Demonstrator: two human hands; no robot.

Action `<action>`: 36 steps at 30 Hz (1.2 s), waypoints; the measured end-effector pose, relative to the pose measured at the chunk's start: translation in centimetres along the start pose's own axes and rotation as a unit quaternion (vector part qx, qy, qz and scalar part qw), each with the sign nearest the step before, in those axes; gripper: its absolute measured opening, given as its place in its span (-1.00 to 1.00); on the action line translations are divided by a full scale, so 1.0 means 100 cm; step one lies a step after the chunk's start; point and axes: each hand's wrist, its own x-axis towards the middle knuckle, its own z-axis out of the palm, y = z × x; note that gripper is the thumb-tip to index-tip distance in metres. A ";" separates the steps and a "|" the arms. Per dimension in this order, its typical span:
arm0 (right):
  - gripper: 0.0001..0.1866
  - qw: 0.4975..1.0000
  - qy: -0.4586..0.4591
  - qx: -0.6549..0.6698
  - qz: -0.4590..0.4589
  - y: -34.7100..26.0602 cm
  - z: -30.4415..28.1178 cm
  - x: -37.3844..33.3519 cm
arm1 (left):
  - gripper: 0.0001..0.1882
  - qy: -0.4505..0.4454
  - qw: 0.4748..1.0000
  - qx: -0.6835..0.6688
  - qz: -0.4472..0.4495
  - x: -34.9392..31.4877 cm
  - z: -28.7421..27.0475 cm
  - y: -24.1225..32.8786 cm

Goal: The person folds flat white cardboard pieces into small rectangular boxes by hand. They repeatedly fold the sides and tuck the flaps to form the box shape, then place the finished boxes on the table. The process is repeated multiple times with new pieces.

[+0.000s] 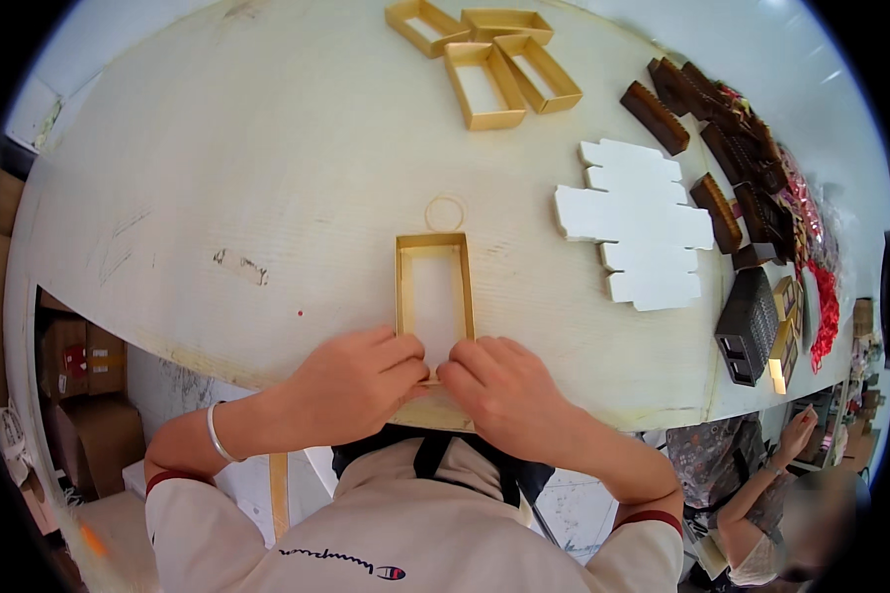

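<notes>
A: Where is the open rectangular gold cardboard box sitting, seen from the fingers?

B: It is lying on the pale, worn wooden counter, stretching straight away from them, its long axis running near to far, its short near end meeting both hands

A: Which hand is sitting nearer?

B: Neither; the left hand is covering the near left corner and the right hand the near right, with a narrow gap separating them

A: And how are the fingers standing?

B: On both hands they are curling together and pinching at the near end, though the tips are partly hiding

A: What about edges and room?

B: The counter's near edge is running just behind that end, under the hands. A thin tan ring is lying just past the far end, a flat white cardboard blank is lying well to the right, and four more open gold boxes are resting far off. Open room is spreading widest to the left, where dark scuff marks are showing
</notes>
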 end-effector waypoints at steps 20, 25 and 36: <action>-0.23 0.960 0.114 -0.216 0.138 0.129 -0.101 -0.032 | -0.73 0.097 0.995 -0.026 -0.008 0.010 -0.003 0.006; -0.24 0.969 0.111 -0.096 0.199 0.106 -0.061 -0.066 | -0.75 0.094 0.994 -0.045 0.042 0.032 0.006 0.014; -0.25 0.963 0.097 0.103 0.228 0.113 -0.088 -0.078 | -0.78 0.066 0.991 -0.060 0.099 0.063 0.009 0.030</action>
